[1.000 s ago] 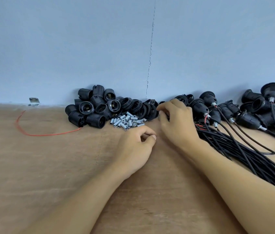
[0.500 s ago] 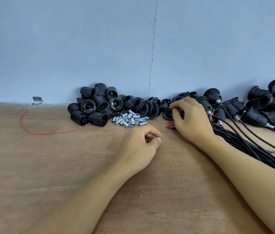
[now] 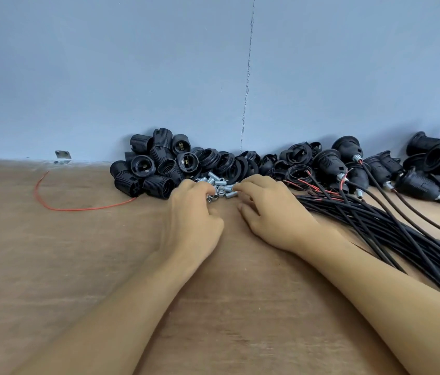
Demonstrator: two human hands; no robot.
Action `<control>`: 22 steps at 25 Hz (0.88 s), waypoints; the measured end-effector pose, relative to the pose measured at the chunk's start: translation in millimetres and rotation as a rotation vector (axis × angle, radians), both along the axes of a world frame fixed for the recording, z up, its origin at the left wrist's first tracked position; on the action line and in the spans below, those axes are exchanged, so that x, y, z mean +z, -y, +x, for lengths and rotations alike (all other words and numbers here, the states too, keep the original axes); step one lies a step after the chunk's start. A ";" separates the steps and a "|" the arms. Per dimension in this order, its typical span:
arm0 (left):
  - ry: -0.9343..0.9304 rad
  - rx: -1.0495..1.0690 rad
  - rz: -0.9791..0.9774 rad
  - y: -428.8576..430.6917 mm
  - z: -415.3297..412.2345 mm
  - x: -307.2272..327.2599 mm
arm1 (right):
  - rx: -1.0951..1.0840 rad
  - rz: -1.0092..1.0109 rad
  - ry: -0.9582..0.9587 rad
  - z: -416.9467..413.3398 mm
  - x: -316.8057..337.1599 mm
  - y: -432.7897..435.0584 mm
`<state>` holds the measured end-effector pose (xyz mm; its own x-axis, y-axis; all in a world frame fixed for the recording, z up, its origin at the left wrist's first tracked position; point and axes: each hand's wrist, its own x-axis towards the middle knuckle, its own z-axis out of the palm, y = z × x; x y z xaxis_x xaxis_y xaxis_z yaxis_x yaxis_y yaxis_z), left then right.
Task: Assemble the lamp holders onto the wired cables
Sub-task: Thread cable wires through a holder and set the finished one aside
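Head view. Both hands have converged on the heap of small metal threaded tubes point(image 3: 220, 189), the reference point for all positions below. A moment earlier the right hand point(image 3: 273, 212) worked among the black collar rings point(image 3: 298, 173) and bared red wire ends point(image 3: 313, 188) to the right of the heap, while the left hand point(image 3: 194, 215) lay loosely curled on the bench point(image 3: 51, 266) in front of it.

The left hand now covers the heap's left edge with its fingers point(image 3: 201, 186) curled down onto the tubes; whether they pinch one cannot be told. The right hand sits at the heap's right edge, its fingers point(image 3: 243, 185) relaxed and touching the outermost tubes, thumb apart on the bench, gripping nothing visible.

Loose lamp holder bodies point(image 3: 154, 169) are piled just left of and behind the heap, against the wall point(image 3: 213, 63). The bundle of black cables point(image 3: 375, 228) fans out to the right of the heap. Holders already fitted to cables point(image 3: 331, 163) lie further right.

A loose red wire point(image 3: 78, 209) and a metal bracket point(image 3: 63, 157) lie well to the left.

The shift suggests a tube is being selected as the next part of an assembly; no cable is yet in hand.
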<state>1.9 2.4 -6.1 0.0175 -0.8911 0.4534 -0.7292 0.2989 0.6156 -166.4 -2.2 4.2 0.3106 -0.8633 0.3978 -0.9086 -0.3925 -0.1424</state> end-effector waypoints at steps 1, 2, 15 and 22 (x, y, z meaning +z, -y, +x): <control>0.010 0.038 0.035 3.3 4.1 0.8 | -0.001 0.011 0.018 -0.7 -0.5 0.3; 0.015 0.065 0.063 6.3 6.8 1.8 | 0.001 0.016 0.024 -1.4 -1.2 0.7; -0.035 0.010 0.077 11.4 11.6 -0.4 | 0.038 0.017 0.020 -2.2 -2.0 -5.3; 0.034 0.007 0.057 11.1 11.6 -0.5 | 0.037 0.023 0.121 -3.7 -3.3 -8.1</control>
